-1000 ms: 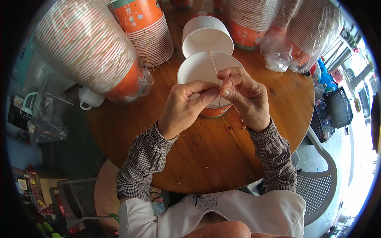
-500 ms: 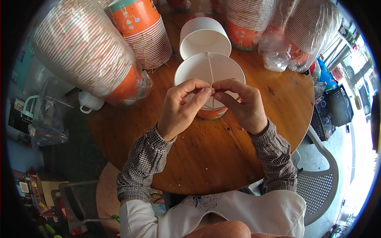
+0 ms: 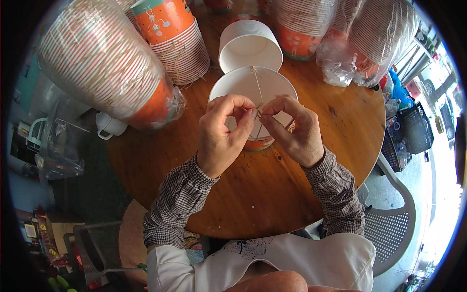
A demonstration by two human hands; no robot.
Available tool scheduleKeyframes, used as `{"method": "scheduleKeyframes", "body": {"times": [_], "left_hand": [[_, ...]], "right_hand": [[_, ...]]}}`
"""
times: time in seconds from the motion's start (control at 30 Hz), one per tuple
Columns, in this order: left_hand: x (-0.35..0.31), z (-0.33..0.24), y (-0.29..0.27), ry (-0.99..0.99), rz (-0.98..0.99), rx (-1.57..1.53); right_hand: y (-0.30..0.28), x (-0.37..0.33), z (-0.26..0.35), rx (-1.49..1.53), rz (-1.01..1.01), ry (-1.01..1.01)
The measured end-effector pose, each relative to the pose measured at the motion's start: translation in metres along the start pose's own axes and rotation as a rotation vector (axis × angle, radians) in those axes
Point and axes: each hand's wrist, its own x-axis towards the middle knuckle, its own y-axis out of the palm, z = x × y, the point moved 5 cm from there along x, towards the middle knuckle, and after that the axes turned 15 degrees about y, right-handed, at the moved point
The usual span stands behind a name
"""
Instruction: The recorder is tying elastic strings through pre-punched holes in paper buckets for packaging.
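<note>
A large paper bucket (image 3: 228, 85), white inside with an orange printed outside, stands upright on the wooden table in front of me. Thin tan string (image 3: 258, 85) runs from its far rim across the opening toward my fingers and on to the near side. My left hand (image 3: 224, 131) pinches the string between thumb and forefinger above the near part of the bucket. Facing it, my right hand (image 3: 294, 129) pinches the string too, its fingertips close to the left ones. Whether there is a knot between the fingertips is too small to tell.
Behind the bucket, a white stack of buckets (image 3: 250, 46) lies on its side. Plastic-wrapped bucket stacks (image 3: 104, 63) lean at the left, beside an unwrapped orange stack (image 3: 177, 46). More wrapped stacks (image 3: 374, 39) stand at the far right. A white mug (image 3: 111, 125) sits at the left edge.
My fingertips have drawn slightly apart, with string showing between them. The bucket has shifted a little to the left and nearer.
</note>
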Motion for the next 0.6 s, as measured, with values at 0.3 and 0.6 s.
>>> {"method": "scheduleKeyframes", "body": {"times": [0.3,0.6], "left_hand": [[0.004,-0.018,0.003,0.436,0.115,0.438],[0.007,0.000,-0.003,-0.039,0.153,-0.368]], "right_hand": [[0.000,0.001,-0.005,0.025,-0.010,0.042],[-0.001,-0.001,0.005,-0.045,-0.046,-0.115]]}}
